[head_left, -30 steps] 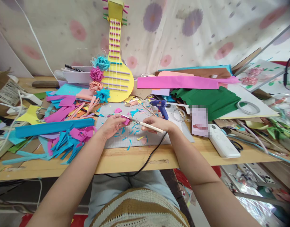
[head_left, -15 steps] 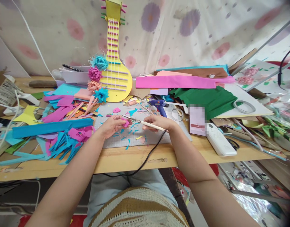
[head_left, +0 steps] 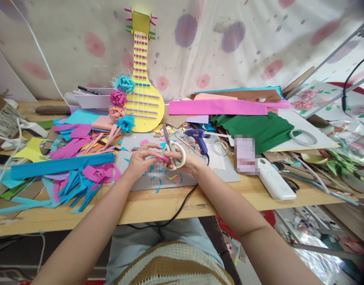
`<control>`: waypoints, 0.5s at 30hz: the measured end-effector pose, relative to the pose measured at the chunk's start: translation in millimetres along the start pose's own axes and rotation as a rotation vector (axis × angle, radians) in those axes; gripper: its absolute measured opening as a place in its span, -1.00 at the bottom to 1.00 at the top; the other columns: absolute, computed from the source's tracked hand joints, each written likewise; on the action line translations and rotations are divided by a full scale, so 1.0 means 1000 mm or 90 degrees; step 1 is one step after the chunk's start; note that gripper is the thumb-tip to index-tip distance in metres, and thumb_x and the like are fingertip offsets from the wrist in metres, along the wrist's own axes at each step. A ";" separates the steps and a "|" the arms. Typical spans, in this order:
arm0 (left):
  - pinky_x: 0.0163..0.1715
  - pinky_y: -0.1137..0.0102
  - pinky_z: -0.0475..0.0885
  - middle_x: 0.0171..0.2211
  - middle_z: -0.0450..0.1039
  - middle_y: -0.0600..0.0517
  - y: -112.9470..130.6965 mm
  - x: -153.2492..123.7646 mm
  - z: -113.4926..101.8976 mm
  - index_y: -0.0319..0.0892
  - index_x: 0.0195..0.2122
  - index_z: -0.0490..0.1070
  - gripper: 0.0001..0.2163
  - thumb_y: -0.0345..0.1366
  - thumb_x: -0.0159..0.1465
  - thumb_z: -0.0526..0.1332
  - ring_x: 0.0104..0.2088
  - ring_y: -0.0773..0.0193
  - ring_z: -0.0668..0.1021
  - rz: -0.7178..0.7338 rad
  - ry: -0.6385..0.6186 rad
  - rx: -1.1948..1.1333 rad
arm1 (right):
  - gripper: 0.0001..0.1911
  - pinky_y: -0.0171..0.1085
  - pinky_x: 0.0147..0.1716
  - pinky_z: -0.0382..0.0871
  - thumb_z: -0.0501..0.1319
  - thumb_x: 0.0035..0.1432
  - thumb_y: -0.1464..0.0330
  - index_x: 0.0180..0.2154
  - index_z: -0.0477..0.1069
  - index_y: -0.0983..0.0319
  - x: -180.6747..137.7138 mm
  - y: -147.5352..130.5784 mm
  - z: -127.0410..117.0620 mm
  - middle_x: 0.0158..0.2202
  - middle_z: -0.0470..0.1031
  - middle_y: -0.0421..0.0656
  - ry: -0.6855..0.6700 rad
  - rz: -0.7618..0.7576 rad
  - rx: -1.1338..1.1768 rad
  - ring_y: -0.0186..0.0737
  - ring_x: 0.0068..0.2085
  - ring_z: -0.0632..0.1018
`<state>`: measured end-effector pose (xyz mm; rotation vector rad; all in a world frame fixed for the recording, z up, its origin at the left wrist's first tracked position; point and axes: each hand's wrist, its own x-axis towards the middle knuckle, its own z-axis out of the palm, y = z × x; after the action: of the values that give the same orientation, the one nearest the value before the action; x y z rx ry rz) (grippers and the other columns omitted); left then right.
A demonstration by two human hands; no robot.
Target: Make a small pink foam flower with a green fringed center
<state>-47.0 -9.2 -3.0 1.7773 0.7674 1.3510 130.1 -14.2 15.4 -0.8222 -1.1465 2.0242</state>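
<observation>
Between the fingertips of my left hand [head_left: 143,159] is a small pink paper piece [head_left: 162,158], seen nearly edge-on. My right hand [head_left: 184,162] has the white-handled scissors [head_left: 178,154] hooked on it, their blades pointing up and away. Its fingertips meet the pink piece at the left hand's fingers, though how they grip it is partly hidden. Both hands are above a grey cutting mat [head_left: 143,184] strewn with blue, pink and yellow scraps. Another pink piece [head_left: 144,141] lies on the mat just beyond my left hand.
A yellow paper lute [head_left: 149,103] with paper flowers leans at the back. A blue glue gun [head_left: 200,138] lies behind my right hand, its black cord [head_left: 182,206] crossing the table edge. Paper strips [head_left: 78,182] crowd the left; a phone [head_left: 245,154] and white device [head_left: 277,178] stand right.
The scissors have swung from lying level across my right hand to pointing upward. My right hand has moved left, and its fingers have come to the pink piece beside my left fingers.
</observation>
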 end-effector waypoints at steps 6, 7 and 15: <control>-0.05 0.20 0.32 -0.25 0.47 -0.03 -0.002 0.000 -0.001 -0.09 -0.50 0.54 -0.93 -0.26 -0.02 0.36 -0.17 0.19 0.48 -0.014 -0.032 0.011 | -0.58 -0.43 -0.64 0.17 0.42 -0.32 0.31 -0.42 0.26 0.27 0.000 -0.001 -0.002 -0.67 0.35 -0.31 0.022 0.010 -0.005 -0.45 -0.64 0.35; -0.07 0.21 0.34 -0.23 0.46 -0.04 -0.001 0.000 0.000 -0.11 -0.47 0.53 -0.89 -0.27 -0.04 0.37 -0.15 0.18 0.47 -0.040 -0.037 -0.008 | -0.57 -0.42 -0.63 0.17 0.42 -0.33 0.30 -0.42 0.25 0.26 0.000 -0.001 -0.002 -0.66 0.33 -0.32 0.039 -0.005 -0.021 -0.45 -0.64 0.35; -0.24 0.25 0.46 -0.32 0.43 0.02 0.009 0.000 0.015 -0.20 -0.33 0.37 -0.69 -0.19 -0.05 0.36 -0.30 0.27 0.51 -0.377 0.050 -0.350 | -0.60 -0.33 -0.49 0.24 0.30 -0.18 0.17 -0.40 0.14 0.20 0.009 0.008 -0.005 -0.49 0.33 -0.28 0.338 -0.264 -0.316 -0.39 -0.50 0.35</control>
<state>-32.2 -17.1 2.8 0.9686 0.7857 1.0878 127.0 -8.4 4.8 -1.1580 -1.3699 1.1007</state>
